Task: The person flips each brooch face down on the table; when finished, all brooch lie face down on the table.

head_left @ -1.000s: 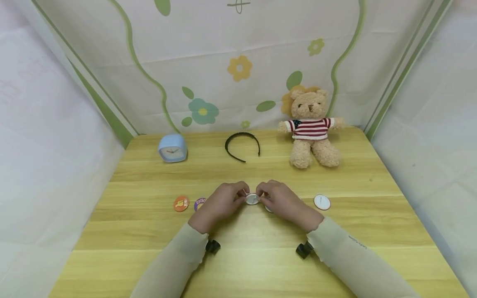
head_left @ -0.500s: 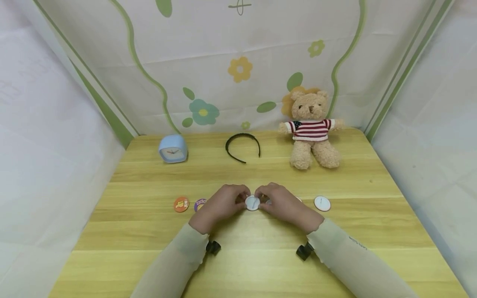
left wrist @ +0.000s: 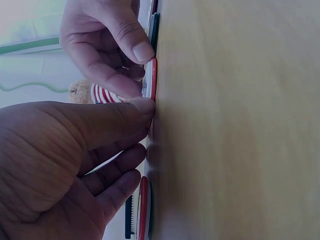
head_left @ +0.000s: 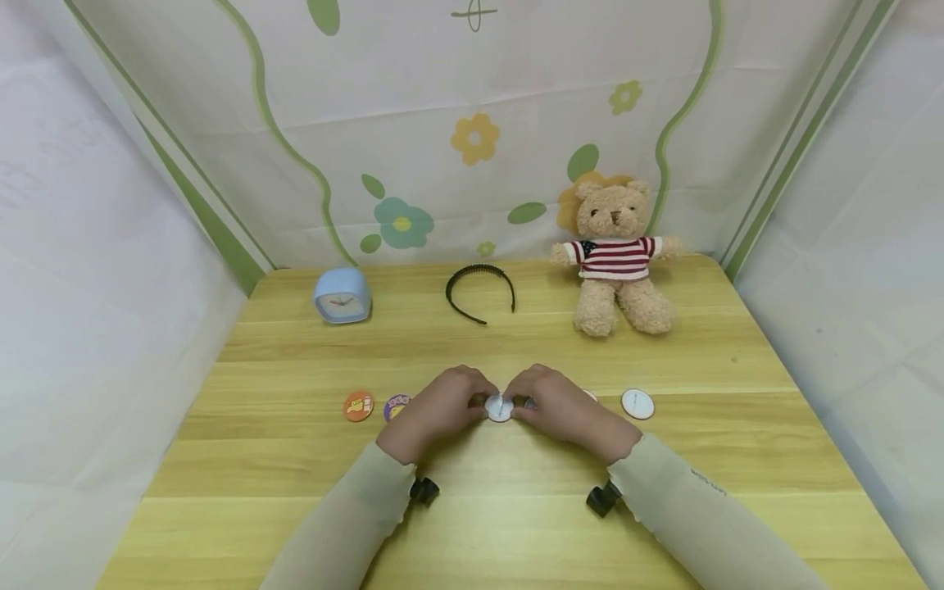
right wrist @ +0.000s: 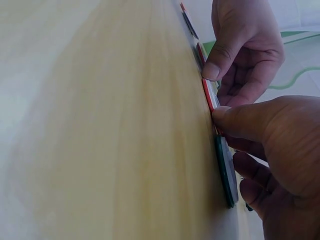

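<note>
Between my two hands, mid-table in the head view, lies a round pin badge (head_left: pixel 499 408) with its white back and pin upward. My left hand (head_left: pixel 448 403) pinches its left edge with thumb and fingers. On its right edge are the thumb and fingertips of my right hand (head_left: pixel 558 407). From the right wrist view, the badge's red rim (right wrist: pixel 208 95) appears low against the tabletop, and a green-rimmed badge (right wrist: pixel 226 172) lies close beside it, under my right hand. An orange badge (head_left: pixel 358 406) and a purple badge (head_left: pixel 397 405), partly covered by my left hand, lie face up to the left.
A white-backed badge (head_left: pixel 637 403) lies to the right; another is mostly hidden behind my right hand. Along the back of the wooden table (head_left: pixel 487 524) are a blue clock (head_left: pixel 342 295), a black headband (head_left: pixel 479 269) and a teddy bear (head_left: pixel 614 258). Fabric walls enclose the table.
The badge between my hands was tilted and slightly farther away a second ago; it has come down towards me and lies flatter. Both hands have shifted slightly with it.
</note>
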Available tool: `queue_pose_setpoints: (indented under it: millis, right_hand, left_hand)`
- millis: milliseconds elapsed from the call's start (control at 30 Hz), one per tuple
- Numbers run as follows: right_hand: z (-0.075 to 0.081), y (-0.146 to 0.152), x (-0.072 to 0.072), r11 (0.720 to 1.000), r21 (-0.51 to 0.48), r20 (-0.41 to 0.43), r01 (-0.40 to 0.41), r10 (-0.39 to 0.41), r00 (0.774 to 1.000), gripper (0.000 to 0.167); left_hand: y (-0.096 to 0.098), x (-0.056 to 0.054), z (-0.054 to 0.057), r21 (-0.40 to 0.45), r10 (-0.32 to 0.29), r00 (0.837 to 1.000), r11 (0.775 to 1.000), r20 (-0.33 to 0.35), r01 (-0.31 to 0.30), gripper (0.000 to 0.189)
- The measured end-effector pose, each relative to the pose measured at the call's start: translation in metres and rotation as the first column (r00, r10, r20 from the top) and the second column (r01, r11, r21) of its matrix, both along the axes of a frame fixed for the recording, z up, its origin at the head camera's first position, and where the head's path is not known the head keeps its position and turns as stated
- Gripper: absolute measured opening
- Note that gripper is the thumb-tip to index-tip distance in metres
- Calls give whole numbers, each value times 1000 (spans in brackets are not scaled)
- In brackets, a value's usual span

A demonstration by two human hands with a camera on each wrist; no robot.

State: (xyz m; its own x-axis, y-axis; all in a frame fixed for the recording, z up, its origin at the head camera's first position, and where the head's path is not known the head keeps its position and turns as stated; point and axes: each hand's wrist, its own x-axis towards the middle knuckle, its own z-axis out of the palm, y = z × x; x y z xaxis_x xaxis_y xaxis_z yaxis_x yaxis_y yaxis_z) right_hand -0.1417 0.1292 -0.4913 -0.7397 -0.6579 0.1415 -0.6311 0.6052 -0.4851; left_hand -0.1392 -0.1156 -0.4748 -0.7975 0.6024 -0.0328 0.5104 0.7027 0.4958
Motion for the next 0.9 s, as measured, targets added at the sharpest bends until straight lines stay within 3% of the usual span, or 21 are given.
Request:
queue_pose_setpoints:
  millis: [367,567,733,900]
  right_hand:
    - [-3,0,1,1000,-4,-10,-13,13,1000,15]
    - [-1,-1,1,1000,14,-8,4,-3,1000,15]
    - [1,-1,0,1000,13,9,17,-17,1000,15]
    - [0,0,-1,1000,16,18,14,-14,1000,15]
  left_hand:
    - [-7,4,3,26,19,999,999,32,-20,27]
    - [-31,6,11,33,113,992,993,61,-116,44]
    - [-50,9,14,-7,147,988,989,40,-147,48]
    - [-64,9,9,-18,148,989,989,20,-147,48]
